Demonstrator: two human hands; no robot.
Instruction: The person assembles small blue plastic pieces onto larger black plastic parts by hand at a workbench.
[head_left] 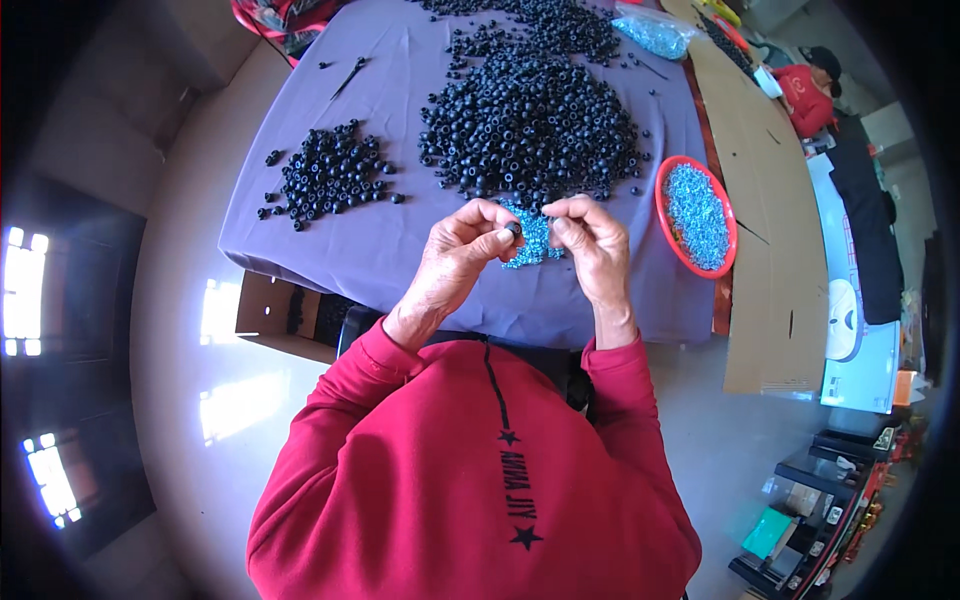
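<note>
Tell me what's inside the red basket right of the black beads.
Inside the red basket is a heap of small, shiny light-blue pieces. They hide most of its bottom, and anything buried beneath them cannot be seen.

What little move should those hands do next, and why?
Probably bring the right hand gently over to the small black piece. The left hand already pinches that piece, the two hands are close but apart, and shiny blue bits lie right below them. Whether the right hand holds a bit is too small to tell.
</note>
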